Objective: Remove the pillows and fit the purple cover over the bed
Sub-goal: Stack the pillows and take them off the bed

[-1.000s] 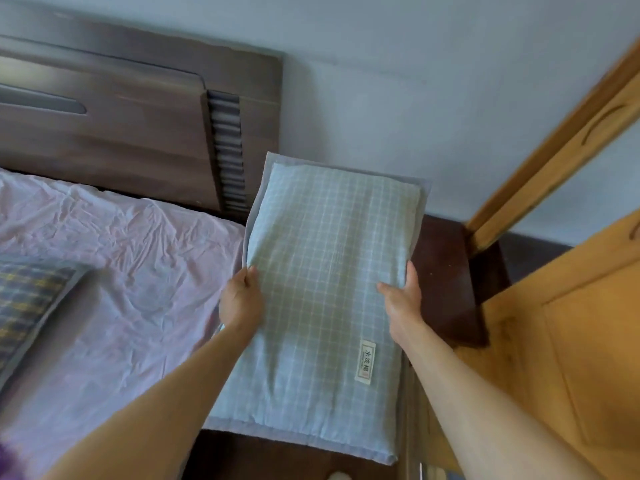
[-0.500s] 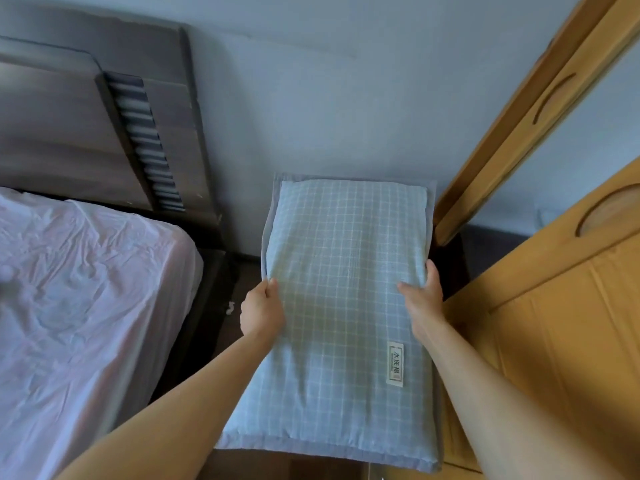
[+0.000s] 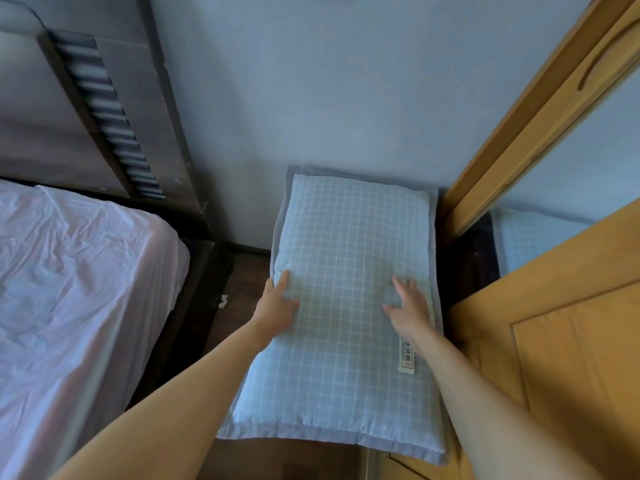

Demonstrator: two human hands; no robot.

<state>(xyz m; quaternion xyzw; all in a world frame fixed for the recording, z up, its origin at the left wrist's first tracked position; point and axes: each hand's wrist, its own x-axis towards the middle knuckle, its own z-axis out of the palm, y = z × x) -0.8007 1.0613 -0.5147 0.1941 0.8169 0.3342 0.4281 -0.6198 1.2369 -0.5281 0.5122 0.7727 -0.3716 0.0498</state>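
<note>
The bed lies at nine o'clock, and the checked pillow is at centre against the wall, clear of it. Your left hand and right hand lie flat on the pillow, fingers straight, gripping nothing; press it level before lifting away.

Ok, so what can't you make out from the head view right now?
Head view only:
What the checked pillow rests on: hidden under the pillow itself.
Its label: print too small, top covered by the wrist of the right hand.
The bed: cut off by the left edge, so any pillow there is unseen.
The purple cover: not in frame.
Headboard slats: blurred.
</note>
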